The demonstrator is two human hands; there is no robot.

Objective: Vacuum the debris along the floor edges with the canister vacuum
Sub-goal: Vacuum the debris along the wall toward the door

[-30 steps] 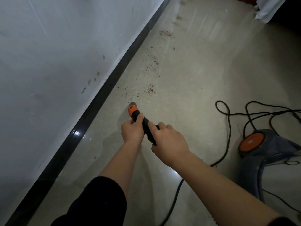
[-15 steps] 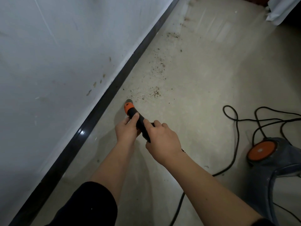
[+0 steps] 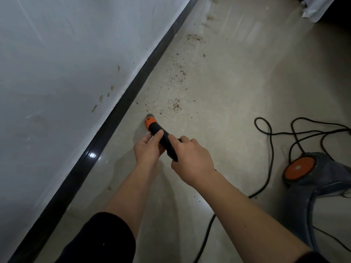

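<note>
Running along left, white wall (image 3: 57, 73) with black skirting (image 3: 121, 103) meets beige floor (image 3: 237, 88). Grey vacuum (image 3: 319, 179), orange cap, sits at right among looped black cord (image 3: 269, 149). Both hands wrapped tight round black nozzle (image 3: 161, 135): left hand (image 3: 148, 149) forward, right hand (image 3: 191, 160) behind. Orange tip touches floor just short of brown crumbs (image 3: 175, 106) near skirting.

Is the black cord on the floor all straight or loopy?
Loopy. The black cord curls in loose loops on the floor beside the canister vacuum.
</note>
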